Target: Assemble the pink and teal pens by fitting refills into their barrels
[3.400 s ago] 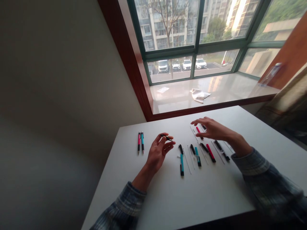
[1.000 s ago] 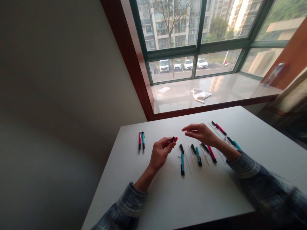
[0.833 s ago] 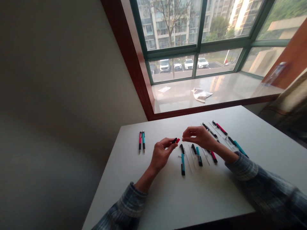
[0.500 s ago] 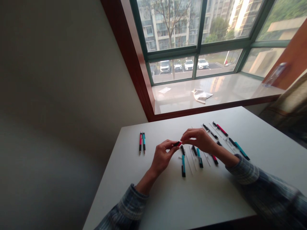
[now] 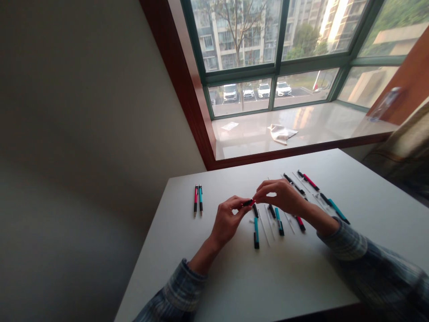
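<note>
While the window bay [image 5: 268, 58] and its pale stone sill [image 5: 301, 143] fill the top of the view, everything being handled lies on the white surface [image 5: 268, 277] below them. On the sill: a crumpled cloth [image 5: 282, 133], a sheet of paper [image 5: 229, 126], and a clear bottle [image 5: 385, 103] at the right end.

Status of the surface: two pens look fully assembled, a red pen [image 5: 195, 200] and a teal pen [image 5: 200, 200], lying side by side near the left edge, closer to the far edge than the near one. The rest looks unassembled, spread in loose rows from mid-surface to the far right corner. Count of finished pens: two. Pieces outstanding: several sets.

Loose parts include a teal barrel [image 5: 256, 232], a black section [image 5: 271, 211], a red barrel [image 5: 300, 223] and thin white refills [image 5: 264, 231], all well apart from the finished pair.

Hands are together just above the row of parts, near mid-surface. Left hand [image 5: 228, 219] is raised off the surface, its left fingers [image 5: 238, 205] closed on a black-and-red pen piece [image 5: 250, 202]. Right hand [image 5: 281, 197] comes in from the right, its right fingers [image 5: 264, 190] narrow, tips at the red end of that piece. Contact there is too small to confirm as a grip. The piece is short, held roughly level, black toward the left hand and red toward the right.
</note>
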A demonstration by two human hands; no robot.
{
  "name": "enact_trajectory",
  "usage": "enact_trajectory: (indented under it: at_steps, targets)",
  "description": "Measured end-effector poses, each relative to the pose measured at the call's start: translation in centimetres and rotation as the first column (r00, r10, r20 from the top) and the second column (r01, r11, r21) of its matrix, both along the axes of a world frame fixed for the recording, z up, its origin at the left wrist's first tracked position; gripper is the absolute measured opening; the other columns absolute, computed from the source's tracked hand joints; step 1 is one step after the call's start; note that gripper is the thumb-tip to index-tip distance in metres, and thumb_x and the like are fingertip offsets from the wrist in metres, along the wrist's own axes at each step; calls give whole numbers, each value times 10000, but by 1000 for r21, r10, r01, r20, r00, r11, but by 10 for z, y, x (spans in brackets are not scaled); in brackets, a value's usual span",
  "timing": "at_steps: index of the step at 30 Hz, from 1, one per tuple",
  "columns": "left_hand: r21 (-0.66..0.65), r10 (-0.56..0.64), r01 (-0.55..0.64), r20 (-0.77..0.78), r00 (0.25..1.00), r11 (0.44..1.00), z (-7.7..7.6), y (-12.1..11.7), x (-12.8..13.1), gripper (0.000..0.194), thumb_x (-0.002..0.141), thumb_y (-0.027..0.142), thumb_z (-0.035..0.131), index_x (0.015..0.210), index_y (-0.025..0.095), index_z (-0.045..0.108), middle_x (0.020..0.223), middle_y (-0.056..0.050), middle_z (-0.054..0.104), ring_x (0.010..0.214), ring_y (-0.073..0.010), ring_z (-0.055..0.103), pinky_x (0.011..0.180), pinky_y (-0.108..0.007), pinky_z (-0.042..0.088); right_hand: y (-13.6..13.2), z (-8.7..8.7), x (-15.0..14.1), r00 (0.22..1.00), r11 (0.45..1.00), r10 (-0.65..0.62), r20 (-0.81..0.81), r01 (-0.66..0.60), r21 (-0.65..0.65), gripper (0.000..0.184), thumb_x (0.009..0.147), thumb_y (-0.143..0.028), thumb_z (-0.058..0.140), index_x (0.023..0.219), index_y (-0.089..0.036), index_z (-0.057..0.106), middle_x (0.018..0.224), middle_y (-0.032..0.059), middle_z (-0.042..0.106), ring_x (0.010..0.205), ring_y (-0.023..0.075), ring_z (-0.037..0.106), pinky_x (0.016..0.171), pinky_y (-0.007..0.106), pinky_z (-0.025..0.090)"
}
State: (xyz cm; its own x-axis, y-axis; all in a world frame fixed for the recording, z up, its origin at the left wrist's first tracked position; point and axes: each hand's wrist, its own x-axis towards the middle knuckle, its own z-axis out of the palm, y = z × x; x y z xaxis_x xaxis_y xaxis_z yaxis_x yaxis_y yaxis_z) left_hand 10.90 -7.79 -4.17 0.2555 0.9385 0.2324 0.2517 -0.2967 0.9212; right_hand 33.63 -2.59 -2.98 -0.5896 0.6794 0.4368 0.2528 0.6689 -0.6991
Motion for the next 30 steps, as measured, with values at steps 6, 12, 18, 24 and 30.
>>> enact_trajectory:
  at_steps: [6,12,18,24,30]
  targets:
    - [-8,3,-3,14,1000,1000,1,-2,1,250,908,372,735,1077,205,814,996,-97,763,899,-216,690,817,-321,554,-2,3,-1,1000,997,2,-15,-3,-79,229,919,-453,733,1002,-254,810,933,39,806,819,214,764,744,340,625]
    - [-67,81,-72,145,986,995,-6,0,-1,267,891,378,756,1065,182,808,1050,-105,767,954,-224,708,876,-352,575,18,-8,36,857,868,-495,143,483,112,270,931,-481,694,905,-240,813,826,57,796,679,222,717,649,376,577]
    - [-99,136,-119,180,974,988,-5,2,-2,297,875,398,768,1055,165,802,1049,-110,772,921,-222,703,787,-337,586,32,-44,50,753,850,-500,427,522,75,229,820,-417,806,687,-231,792,631,67,737,491,170,610,455,299,437]
    - [-95,147,-134,149,978,986,-2,1,-2,313,881,417,758,1078,178,795,1069,-107,773,946,-229,699,776,-339,585,24,-41,31,722,860,-489,490,491,136,121,846,-239,733,737,-213,780,750,98,749,667,221,660,624,350,508]
    - [-98,141,-129,134,981,987,-2,1,-1,311,856,412,784,1060,179,807,1038,-111,777,900,-226,708,750,-331,581,19,-18,23,938,940,-296,180,319,-117,245,965,-404,611,1020,-203,741,893,71,742,756,201,658,667,346,534]
